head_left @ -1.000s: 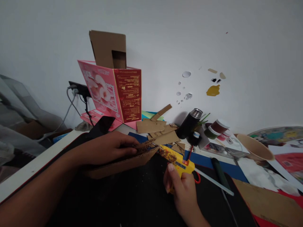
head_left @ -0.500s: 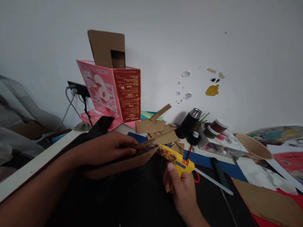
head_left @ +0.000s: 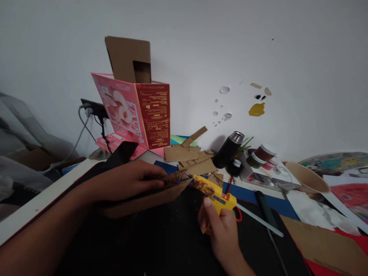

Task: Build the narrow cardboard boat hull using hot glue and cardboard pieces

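My left hand (head_left: pixel 126 181) is closed on a brown cardboard piece (head_left: pixel 149 199), thumb and fingers pinching its upper edge above the black mat (head_left: pixel 161 245). My right hand (head_left: pixel 220 228) grips a yellow hot glue gun (head_left: pixel 214 191) with a clear glue stick (head_left: pixel 257 219) sticking out of its back. The gun's nozzle touches the cardboard's top right corner, close to my left fingertips.
A pink and red box (head_left: pixel 135 113) with a brown carton (head_left: pixel 129 59) in it stands at the back wall. Cardboard scraps (head_left: pixel 189 155), a black flask (head_left: pixel 228 149), paint jars (head_left: pixel 263 155), a paper cup (head_left: pixel 309 178) and a dark-handled tool (head_left: pixel 266 209) lie beyond and right. Cables (head_left: pixel 86 119) hang at left.
Almost nothing: both hands keep their hold, and the view has drifted slightly so the scene sits a little further left.
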### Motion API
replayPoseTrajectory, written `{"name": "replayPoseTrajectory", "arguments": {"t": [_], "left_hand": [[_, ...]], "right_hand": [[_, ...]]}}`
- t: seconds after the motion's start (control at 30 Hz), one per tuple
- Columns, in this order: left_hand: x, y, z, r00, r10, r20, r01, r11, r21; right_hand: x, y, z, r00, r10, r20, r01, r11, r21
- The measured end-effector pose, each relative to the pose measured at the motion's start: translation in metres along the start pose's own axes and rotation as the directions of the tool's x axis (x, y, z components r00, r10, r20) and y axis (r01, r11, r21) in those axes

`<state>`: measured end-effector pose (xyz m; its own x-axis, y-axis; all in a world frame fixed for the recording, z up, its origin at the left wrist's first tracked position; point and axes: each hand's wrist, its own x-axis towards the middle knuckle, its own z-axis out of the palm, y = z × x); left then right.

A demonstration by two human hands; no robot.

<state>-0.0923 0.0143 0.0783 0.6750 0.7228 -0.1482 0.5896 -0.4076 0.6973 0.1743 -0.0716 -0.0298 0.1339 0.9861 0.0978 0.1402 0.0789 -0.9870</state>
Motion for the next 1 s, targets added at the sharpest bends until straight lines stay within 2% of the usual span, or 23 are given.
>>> {"name": "replayPoseTrajectory", "arguments": {"t": [0.17,0.3,0.47,0.77,0.9,1.0], "left_hand": [[0.000,0.000,0.000,1.000,0.010,-0.007,-0.010,1.000,0.000],[0.000,0.001,0.000,1.000,-0.005,0.003,0.005,1.000,-0.004],[0.002,0.001,-0.001,1.000,-0.016,0.016,0.016,1.000,-0.026],[0.008,-0.002,-0.003,0.998,-0.051,0.037,0.052,0.998,-0.021],[0.009,-0.004,-0.004,1.000,-0.023,0.021,0.023,1.000,-0.007],[0.011,-0.005,-0.004,0.999,-0.019,0.029,0.019,1.000,0.004]], "right_hand": [[0.000,-0.001,0.000,1.000,-0.013,-0.025,0.013,1.000,0.001],[0.002,-0.004,-0.002,0.999,0.009,0.053,-0.010,1.000,0.018],[0.004,-0.002,-0.001,0.999,0.019,-0.040,-0.018,1.000,0.025],[0.005,0.002,0.001,0.999,0.038,-0.013,-0.038,0.999,0.031],[0.004,-0.003,0.001,0.999,0.044,-0.027,-0.043,0.998,0.035],[0.003,-0.007,-0.001,0.996,0.062,0.057,-0.062,0.998,-0.015]]}}
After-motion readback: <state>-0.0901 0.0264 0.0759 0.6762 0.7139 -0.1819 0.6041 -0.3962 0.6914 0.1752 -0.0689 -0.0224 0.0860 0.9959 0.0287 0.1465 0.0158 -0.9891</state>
